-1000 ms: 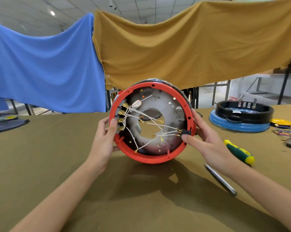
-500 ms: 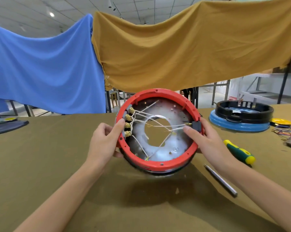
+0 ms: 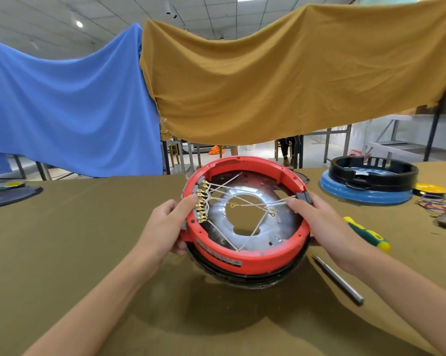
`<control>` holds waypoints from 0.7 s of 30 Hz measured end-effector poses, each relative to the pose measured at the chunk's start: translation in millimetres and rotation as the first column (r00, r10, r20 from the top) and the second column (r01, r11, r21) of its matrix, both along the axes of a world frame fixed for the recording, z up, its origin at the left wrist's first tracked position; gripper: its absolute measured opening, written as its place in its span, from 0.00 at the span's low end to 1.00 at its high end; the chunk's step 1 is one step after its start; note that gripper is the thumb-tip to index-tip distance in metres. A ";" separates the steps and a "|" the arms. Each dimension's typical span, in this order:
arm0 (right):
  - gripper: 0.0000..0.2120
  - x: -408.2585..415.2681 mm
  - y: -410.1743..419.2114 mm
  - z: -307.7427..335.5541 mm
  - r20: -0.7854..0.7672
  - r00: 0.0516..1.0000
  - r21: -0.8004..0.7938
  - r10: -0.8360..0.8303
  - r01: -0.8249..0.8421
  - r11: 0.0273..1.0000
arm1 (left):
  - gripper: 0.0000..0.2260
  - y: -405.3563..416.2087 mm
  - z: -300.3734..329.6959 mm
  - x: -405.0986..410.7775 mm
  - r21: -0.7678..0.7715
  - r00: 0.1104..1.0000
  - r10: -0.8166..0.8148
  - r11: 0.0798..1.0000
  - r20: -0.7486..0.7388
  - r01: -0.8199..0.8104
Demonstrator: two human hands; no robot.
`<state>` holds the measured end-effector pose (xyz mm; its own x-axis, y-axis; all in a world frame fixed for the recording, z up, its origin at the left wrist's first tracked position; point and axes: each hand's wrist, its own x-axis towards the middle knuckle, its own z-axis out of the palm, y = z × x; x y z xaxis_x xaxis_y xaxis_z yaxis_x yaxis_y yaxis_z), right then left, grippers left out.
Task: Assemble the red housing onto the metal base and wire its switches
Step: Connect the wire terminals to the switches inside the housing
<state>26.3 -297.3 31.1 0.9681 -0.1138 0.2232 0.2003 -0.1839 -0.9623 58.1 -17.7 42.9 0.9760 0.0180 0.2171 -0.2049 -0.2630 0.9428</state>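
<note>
The red ring housing [image 3: 255, 258] sits around the silver metal base [image 3: 276, 222] and a black lower ring, tilted with its open side up and toward me. My left hand [image 3: 165, 227] grips its left rim, thumb beside the row of brass switch terminals [image 3: 201, 204]. My right hand [image 3: 319, 222] grips the right rim, thumb by a grey switch block [image 3: 303, 196]. Thin white wires [image 3: 245, 201] cross the base's central hole between both sides. The assembly's lower edge is close to the table [image 3: 88, 253]; contact is unclear.
A green and yellow screwdriver [image 3: 368, 235] and a metal rod [image 3: 337, 278] lie to the right of my right arm. A black ring on a blue disc [image 3: 365, 183] stands at the back right, with loose coloured wires [image 3: 440, 206] beyond it. A dark plate [image 3: 8, 194] lies far left.
Both hands have tipped the assembly from standing on edge facing me toward lying flat with its open side up, and lowered it toward the table.
</note>
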 end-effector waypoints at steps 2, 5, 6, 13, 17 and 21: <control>0.07 -0.6 0.8 -0.8 -0.019 1.000 -0.038 0.003 -0.003 0.999 | 0.21 0.6 -0.1 0.4 -0.003 1.000 -0.003 1.000 -0.012 0.003; 0.09 -2.8 1.4 0.2 -0.040 0.999 -0.084 0.005 -0.008 0.996 | 0.21 1.5 0.9 0.0 -0.008 0.999 -0.017 1.000 -0.047 0.017; 0.09 -3.8 1.6 1.7 -0.048 0.999 -0.087 0.004 -0.008 0.996 | 0.21 1.9 1.4 -0.3 0.003 0.998 -0.021 1.000 -0.062 0.022; 0.33 -10.0 4.2 8.9 -0.085 0.996 -0.119 0.038 -0.048 0.992 | 0.31 11.7 2.7 3.0 0.095 0.978 0.022 0.995 -0.208 -0.002; 0.41 -8.8 4.5 5.8 -0.050 0.998 -0.084 0.027 -0.031 0.996 | 0.31 23.3 1.0 12.5 0.205 0.969 0.080 0.978 -0.232 -0.032; 0.40 -11.3 1.3 1.3 -0.106 0.988 -0.191 0.109 -0.128 0.973 | 0.31 33.0 -1.3 17.2 0.381 0.942 0.122 0.925 -0.312 0.007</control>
